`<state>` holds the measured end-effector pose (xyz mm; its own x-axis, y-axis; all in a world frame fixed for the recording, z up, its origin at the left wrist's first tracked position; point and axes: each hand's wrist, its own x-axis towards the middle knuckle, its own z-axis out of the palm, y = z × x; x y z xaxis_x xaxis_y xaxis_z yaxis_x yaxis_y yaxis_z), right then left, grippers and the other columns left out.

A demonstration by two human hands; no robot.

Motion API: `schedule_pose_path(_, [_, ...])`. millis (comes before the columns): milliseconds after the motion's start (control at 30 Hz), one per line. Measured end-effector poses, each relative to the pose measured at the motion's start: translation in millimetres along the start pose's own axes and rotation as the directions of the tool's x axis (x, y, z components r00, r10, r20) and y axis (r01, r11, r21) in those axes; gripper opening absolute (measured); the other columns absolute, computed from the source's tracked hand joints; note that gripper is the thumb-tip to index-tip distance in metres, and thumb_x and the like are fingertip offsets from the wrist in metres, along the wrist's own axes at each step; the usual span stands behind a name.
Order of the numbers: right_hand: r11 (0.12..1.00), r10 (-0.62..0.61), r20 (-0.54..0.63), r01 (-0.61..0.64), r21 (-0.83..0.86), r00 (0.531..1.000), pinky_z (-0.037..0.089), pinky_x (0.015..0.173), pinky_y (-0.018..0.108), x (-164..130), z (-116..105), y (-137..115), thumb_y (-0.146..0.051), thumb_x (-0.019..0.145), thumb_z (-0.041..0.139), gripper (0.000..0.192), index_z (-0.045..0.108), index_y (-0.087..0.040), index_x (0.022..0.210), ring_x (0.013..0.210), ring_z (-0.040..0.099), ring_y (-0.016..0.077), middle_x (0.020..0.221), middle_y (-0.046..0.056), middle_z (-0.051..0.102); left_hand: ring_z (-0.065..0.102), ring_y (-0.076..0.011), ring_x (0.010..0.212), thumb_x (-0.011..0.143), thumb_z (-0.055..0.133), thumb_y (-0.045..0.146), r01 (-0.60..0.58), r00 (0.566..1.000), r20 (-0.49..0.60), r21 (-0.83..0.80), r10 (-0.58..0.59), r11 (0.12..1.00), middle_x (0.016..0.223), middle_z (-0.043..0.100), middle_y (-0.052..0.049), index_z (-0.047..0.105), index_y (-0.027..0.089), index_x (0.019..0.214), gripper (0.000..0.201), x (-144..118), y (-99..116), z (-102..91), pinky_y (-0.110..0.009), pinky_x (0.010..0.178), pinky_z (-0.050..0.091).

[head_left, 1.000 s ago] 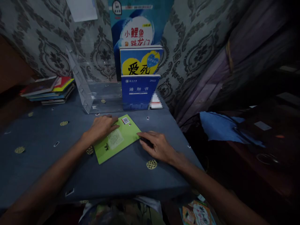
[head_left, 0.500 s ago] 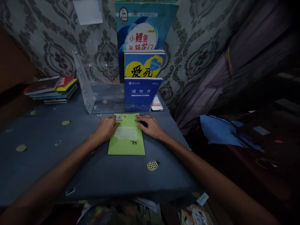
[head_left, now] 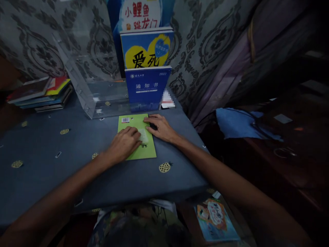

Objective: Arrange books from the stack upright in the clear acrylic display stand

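Observation:
A green book (head_left: 149, 148) lies on the patterned blue-grey tablecloth, a barcode near its far left corner. Across its left and middle part rests my left hand (head_left: 125, 142), palm down with fingers lying over the cover and hiding part of the printed text. At the right edge is my right hand (head_left: 161, 129), its thumb and fingers apart and the fingertips touching the cover.
A clear stepped stand (head_left: 88, 103) behind the book holds a blue booklet (head_left: 146, 94), a yellow-and-blue book (head_left: 131, 43) and a taller teal book (head_left: 117, 20). Stacked books (head_left: 41, 92) lie at left. Another book (head_left: 216, 223) sits below the table edge.
My left hand has moved from the book's left edge onto its cover, towards me and right. My right hand stays at the right edge. The view has tilted down.

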<state>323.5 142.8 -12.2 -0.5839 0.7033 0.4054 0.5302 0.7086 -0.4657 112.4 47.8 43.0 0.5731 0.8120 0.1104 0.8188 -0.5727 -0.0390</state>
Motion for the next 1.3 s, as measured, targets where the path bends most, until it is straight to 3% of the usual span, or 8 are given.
schedule_pose_path(100, [0.999,-0.010,-0.011,0.011,0.043,1.000,0.047,0.105,0.052,-12,-5,-9,-0.021,0.089,0.060,0.034,0.070,-0.019,0.121,0.122,0.059,0.0297,0.122,0.012,0.070,0.058,-0.0274,0.112,0.097,0.057,0.046,-0.164,0.986,-0.014,-0.120,0.164,0.979,0.118,0.064,-0.011,0.064,0.017,0.113,0.034,-7,17,-0.3,-0.043,0.096,0.049])
schedule_pose_path(200, [0.989,-0.042,-0.011,0.043,0.142,0.999,0.052,0.099,0.045,-29,-11,-24,-0.018,0.091,0.056,0.031,0.071,-0.019,0.118,0.114,0.063,0.0253,0.116,0.012,0.071,0.057,-0.0293,0.117,0.093,0.060,0.053,-0.207,0.978,-0.027,-0.095,0.205,0.974,0.123,0.064,-0.013,0.061,0.015,0.119,0.045,-12,26,0.5,-0.044,0.098,0.048])
schedule_pose_path(400, [0.939,0.008,-0.038,0.006,0.344,0.999,0.057,0.082,0.033,-62,-19,-49,-0.021,0.097,0.050,0.028,0.070,-0.018,0.116,0.093,0.069,0.0188,0.100,0.008,0.074,0.061,-0.0289,0.112,0.098,0.058,0.040,-0.264,0.962,-0.070,0.010,0.264,0.965,0.122,0.067,-0.015,0.059,0.011,0.127,0.041,-13,27,6.5,-0.043,0.094,0.051])
schedule_pose_path(600, [0.919,0.048,-0.020,-0.036,0.392,0.999,0.056,0.080,0.031,-70,-22,-52,-0.021,0.097,0.051,0.027,0.071,-0.016,0.115,0.088,0.069,0.0181,0.098,0.009,0.074,0.066,-0.0257,0.097,0.102,0.049,0.030,-0.322,0.937,-0.101,0.117,0.333,0.940,0.109,0.072,-0.014,0.066,0.011,0.109,0.026,-13,31,5.9,-0.039,0.081,0.056])
schedule_pose_path(1000, [0.915,0.015,-0.033,-0.001,0.403,0.999,0.056,0.080,0.032,-67,-25,-54,-0.022,0.096,0.051,0.026,0.073,-0.018,0.107,0.087,0.069,0.0180,0.091,0.007,0.074,0.069,-0.0218,0.089,0.104,0.042,0.028,-0.308,0.942,-0.100,0.110,0.319,0.945,0.102,0.075,-0.011,0.069,0.014,0.106,0.031,-13,33,-1.2,-0.033,0.072,0.057])
schedule_pose_path(1300, [0.913,0.014,-0.034,0.001,0.408,0.999,0.056,0.079,0.031,-68,-26,-55,-0.021,0.095,0.052,0.025,0.074,-0.018,0.107,0.087,0.070,0.0184,0.093,0.007,0.075,0.068,-0.0210,0.092,0.105,0.038,0.027,-0.270,0.960,-0.067,0.057,0.273,0.961,0.103,0.074,-0.010,0.070,0.016,0.107,0.034,-12,33,-2.6,-0.033,0.075,0.058])
